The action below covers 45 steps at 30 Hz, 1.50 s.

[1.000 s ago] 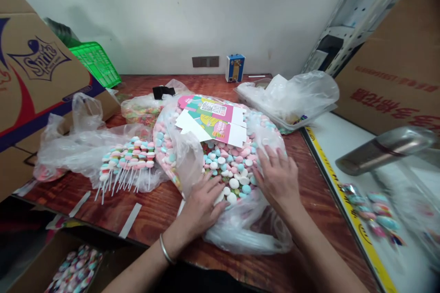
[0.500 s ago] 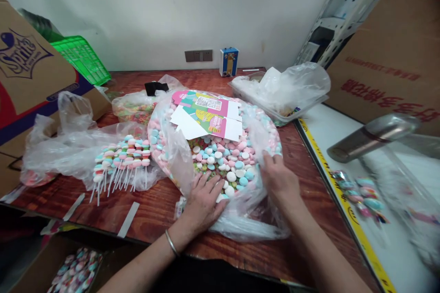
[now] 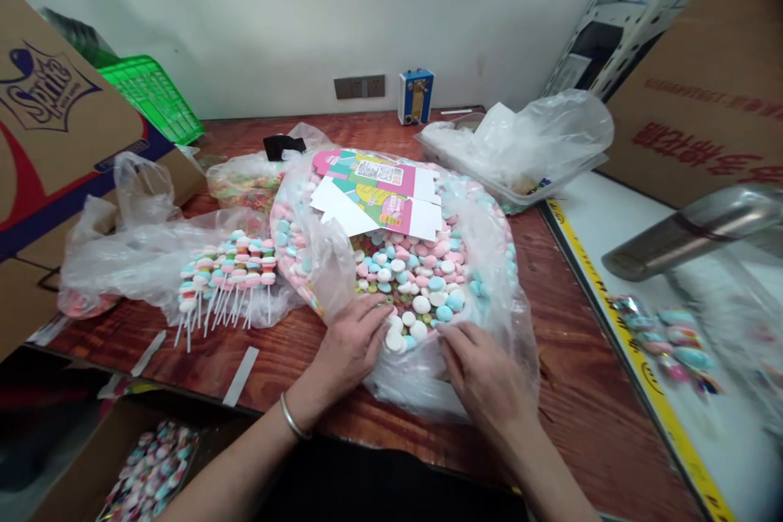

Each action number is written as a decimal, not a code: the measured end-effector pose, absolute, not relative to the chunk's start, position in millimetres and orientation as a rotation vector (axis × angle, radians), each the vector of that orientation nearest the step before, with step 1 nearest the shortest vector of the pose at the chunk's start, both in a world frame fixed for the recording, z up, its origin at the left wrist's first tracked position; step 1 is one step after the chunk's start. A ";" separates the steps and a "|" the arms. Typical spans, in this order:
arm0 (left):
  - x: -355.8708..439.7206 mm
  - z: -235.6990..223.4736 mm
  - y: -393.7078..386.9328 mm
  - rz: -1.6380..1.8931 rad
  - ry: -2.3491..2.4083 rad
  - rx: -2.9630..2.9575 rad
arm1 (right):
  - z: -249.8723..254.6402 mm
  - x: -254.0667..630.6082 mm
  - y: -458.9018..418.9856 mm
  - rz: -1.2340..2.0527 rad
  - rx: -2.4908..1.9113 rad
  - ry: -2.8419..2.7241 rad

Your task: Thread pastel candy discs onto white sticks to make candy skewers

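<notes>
Slid nearer, right hand [image 3: 486, 379] lies open-gripped beside left hand [image 3: 348, 347], both on candy bag [image 3: 489, 261].

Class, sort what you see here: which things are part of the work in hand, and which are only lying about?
In hand:
left hand
right hand
plastic bag
round sweets

Lying about:
sweet skewers
flat printed cartons
Sprite box
green basket
blue device

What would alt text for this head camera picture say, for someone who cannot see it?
Two bare hands, left hand and right hand, rest on the near edge of an open plastic bag heaped with pastel round candies on a wooden table. Candy skewers lie to the left.
</notes>
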<state>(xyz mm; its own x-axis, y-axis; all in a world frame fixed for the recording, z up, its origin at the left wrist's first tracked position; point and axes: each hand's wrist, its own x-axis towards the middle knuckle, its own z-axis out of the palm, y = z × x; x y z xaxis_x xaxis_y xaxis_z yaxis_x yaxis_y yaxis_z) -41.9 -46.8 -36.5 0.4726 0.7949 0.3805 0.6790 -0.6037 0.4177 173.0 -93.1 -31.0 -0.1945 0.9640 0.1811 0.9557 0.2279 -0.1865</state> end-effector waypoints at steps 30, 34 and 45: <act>-67.6 16.1 -93.0 0.130 1.045 2.459 | -23.6 139.6 -94.1 0.232 -1.772 -2.491; -67.0 17.0 -93.5 0.069 1.038 2.421 | -18.3 173.7 -112.4 0.095 -1.558 -2.174; -58.1 -1.6 -90.2 0.026 1.178 2.432 | -61.9 181.6 -163.2 0.238 -1.828 -2.372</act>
<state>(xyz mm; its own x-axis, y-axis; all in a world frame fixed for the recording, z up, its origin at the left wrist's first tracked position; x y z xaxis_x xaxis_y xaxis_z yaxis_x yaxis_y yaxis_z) -58.1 -90.2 -1.6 0.6378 0.7515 -0.1686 0.7433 -0.5433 0.3902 181.6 -163.2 -61.9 -0.2536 0.9672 0.0121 0.9455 0.2505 -0.2080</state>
